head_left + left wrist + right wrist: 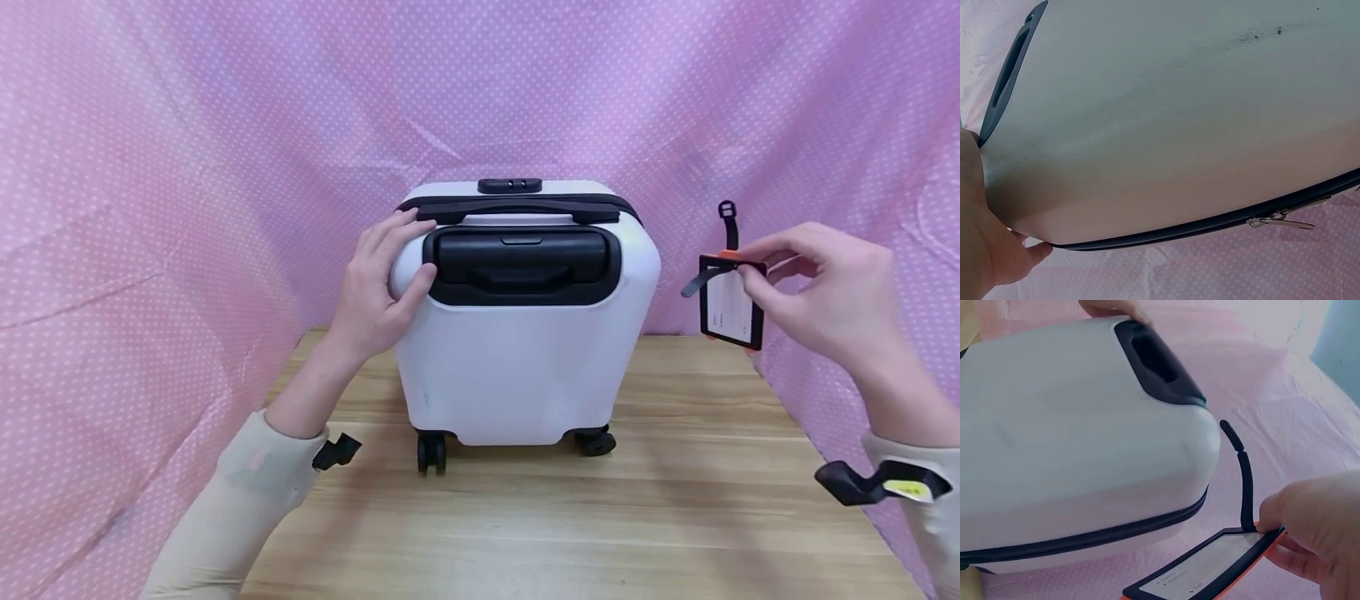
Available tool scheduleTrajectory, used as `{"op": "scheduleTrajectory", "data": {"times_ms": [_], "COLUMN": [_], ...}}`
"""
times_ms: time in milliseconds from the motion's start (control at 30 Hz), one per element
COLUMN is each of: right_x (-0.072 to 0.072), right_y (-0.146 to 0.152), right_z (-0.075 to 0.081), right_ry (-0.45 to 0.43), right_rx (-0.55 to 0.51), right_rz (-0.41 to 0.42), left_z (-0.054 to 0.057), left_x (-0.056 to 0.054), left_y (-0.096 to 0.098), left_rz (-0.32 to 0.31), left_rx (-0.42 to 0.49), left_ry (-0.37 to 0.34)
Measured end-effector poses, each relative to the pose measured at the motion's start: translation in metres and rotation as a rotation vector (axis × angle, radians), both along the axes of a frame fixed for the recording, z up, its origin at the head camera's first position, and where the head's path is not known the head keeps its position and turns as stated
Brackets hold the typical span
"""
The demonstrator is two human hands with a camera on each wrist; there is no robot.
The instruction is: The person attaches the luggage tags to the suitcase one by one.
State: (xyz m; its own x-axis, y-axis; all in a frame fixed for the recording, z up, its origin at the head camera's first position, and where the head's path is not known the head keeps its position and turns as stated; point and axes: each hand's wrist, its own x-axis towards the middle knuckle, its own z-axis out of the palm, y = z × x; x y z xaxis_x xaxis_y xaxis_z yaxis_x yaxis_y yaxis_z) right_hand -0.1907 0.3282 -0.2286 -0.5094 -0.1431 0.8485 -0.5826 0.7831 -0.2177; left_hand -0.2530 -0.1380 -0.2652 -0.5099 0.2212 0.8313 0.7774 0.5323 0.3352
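Note:
A white hard-shell suitcase [521,358] stands upright on its wheels, with a black handle recess [521,262] facing me. My left hand [382,279] rests on its upper left corner, thumb beside the recess and fingers over the top edge. Off to the suitcase's right, my right hand [832,292] pinches a luggage tag [729,308] by its upper edge, in the air. The tag has a black frame, an orange back and a white card. Its dark strap [1246,487] is unfastened, and a buckle [726,210] shows at the upper end.
The suitcase stands on a wooden table [525,525]. Pink dotted cloth [525,92] hangs behind it and at both sides. A black carry handle [517,207] and a combination lock [510,186] sit on its top. Zipper pulls [1282,222] hang along the side seam.

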Motion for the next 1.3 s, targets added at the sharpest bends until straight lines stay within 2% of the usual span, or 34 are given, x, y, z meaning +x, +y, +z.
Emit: {"op": "scheduleTrajectory", "data": {"times_ms": [133,333,467,600,667,733,833,967,1100,1300], "right_x": [0.008,0.017,0.022,0.027,0.030,0.031,0.031,0.030,0.030,0.030], "right_y": [-0.011,-0.028,-0.041,-0.057,-0.064,-0.071,-0.083,-0.098,-0.108,-0.115], "right_z": [0.015,0.032,0.041,0.048,0.048,0.047,0.044,0.036,0.028,0.018], "right_ry": [0.031,0.075,0.090,0.088,0.082,0.077,0.073,0.078,0.094,0.116], "right_rx": [-0.036,-0.044,-0.039,-0.038,-0.029,-0.017,0.003,0.013,0.037,0.066], "right_rz": [0.064,0.110,0.127,0.163,0.190,0.221,0.254,0.308,0.355,0.378], "left_z": [0.003,0.017,0.029,0.035,0.036,0.036,0.036,0.035,0.034,0.036], "left_x": [0.004,0.020,0.034,0.045,0.050,0.054,0.061,0.068,0.071,0.069], "left_y": [0.003,0.015,0.029,0.047,0.057,0.068,0.083,0.101,0.116,0.119], "left_rz": [0.021,0.045,-0.007,-0.117,-0.175,-0.243,-0.364,-0.508,-0.553,-0.544], "left_rx": [0.030,0.027,-0.023,-0.045,-0.061,-0.077,-0.091,-0.056,0.014,0.085], "left_ry": [0.043,0.192,0.271,0.323,0.316,0.275,0.161,0.022,0.023,0.055]}}
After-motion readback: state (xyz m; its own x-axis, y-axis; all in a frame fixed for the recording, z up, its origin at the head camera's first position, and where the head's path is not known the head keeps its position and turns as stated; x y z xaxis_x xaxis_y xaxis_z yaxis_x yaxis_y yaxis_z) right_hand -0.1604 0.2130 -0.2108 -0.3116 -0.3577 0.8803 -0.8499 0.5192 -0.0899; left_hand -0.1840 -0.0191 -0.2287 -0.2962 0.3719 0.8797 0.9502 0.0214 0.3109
